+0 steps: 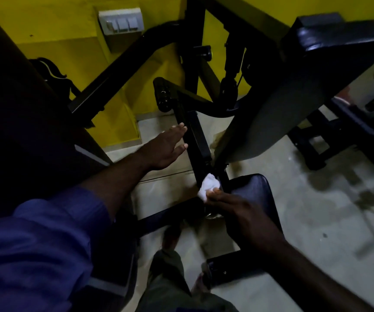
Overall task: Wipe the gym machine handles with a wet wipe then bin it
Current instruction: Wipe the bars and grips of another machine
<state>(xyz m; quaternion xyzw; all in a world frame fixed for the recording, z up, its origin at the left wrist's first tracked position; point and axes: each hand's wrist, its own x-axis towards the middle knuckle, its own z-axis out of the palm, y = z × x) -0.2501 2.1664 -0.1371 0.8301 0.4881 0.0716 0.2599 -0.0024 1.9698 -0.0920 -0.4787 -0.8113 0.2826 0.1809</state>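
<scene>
A black gym machine fills the middle of the head view. Its handle arm (195, 136) runs down from a round grip (163, 95) toward the seat. My right hand (237, 210) pinches a crumpled white wet wipe (208, 185) and holds it against the lower end of that arm. My left hand (165, 147) is stretched out with straight fingers, its fingertips at the arm's left side, holding nothing.
A black padded seat (255, 199) lies under my right hand. A big tilted back pad (294, 91) rises at the right, another bench (361, 131) beyond it. Yellow wall with a switch plate (121, 21) at the back. My legs stand on the pale floor (316, 221).
</scene>
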